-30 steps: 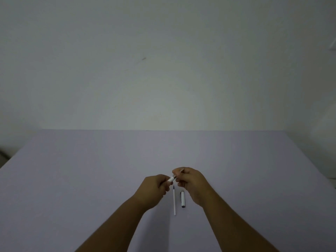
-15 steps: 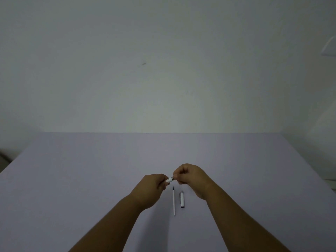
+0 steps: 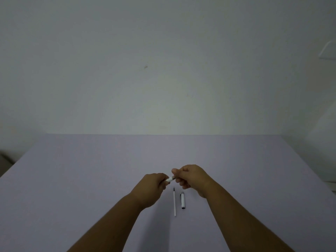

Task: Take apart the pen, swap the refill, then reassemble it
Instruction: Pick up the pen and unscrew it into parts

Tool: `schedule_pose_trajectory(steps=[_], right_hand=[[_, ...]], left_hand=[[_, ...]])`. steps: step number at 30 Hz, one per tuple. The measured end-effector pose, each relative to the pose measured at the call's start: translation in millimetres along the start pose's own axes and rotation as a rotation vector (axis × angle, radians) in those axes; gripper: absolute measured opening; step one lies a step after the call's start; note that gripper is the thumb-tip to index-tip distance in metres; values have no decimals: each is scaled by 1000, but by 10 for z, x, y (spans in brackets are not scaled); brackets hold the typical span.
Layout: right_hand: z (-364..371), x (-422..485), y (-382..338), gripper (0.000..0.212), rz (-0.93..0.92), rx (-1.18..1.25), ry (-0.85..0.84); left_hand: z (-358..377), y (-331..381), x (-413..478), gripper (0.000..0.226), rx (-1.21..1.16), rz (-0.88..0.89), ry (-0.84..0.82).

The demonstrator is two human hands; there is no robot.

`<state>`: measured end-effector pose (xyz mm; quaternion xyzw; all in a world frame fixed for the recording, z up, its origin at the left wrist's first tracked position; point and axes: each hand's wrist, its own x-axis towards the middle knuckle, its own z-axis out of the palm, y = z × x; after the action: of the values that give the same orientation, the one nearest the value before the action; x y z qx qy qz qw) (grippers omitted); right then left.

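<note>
A white pen (image 3: 171,179) is held a little above the table between both hands, only a short stretch of its barrel showing. My left hand (image 3: 152,187) grips the barrel end; my right hand (image 3: 190,177) pinches the tip end with thumb and fingers. Most of the pen is hidden inside the fists. Below the hands a thin white refill (image 3: 174,201) with a dark tip lies lengthwise on the table. Just right of it lies the white pen cap (image 3: 183,200).
The lilac table (image 3: 91,179) runs back to a plain pale wall. Its left and right edges fall away at the frame sides. A white fixture (image 3: 328,51) shows on the wall at the far right.
Both hands have shifted slightly away from me with the pen, and the right hand's fingers have turned around its tip end. The refill and cap have stayed put.
</note>
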<state>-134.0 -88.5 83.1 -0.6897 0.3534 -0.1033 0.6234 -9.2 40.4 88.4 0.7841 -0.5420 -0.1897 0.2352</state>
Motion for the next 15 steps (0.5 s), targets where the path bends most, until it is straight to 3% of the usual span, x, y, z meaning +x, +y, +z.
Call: schedule_pose_trajectory(steps=[3,9,15], right_hand=[[-20,-2,-2,7,-22,-27,-25],[-31,-25,-48,17,30,-71,15],[-50,-27,-47,5,-8,-6,-26]], left_hand=[[5,10,2,28,18,-1,-10],[-1,27,11,27,10,-12,-11],[-9,37,5,27,-6,-17,-1]])
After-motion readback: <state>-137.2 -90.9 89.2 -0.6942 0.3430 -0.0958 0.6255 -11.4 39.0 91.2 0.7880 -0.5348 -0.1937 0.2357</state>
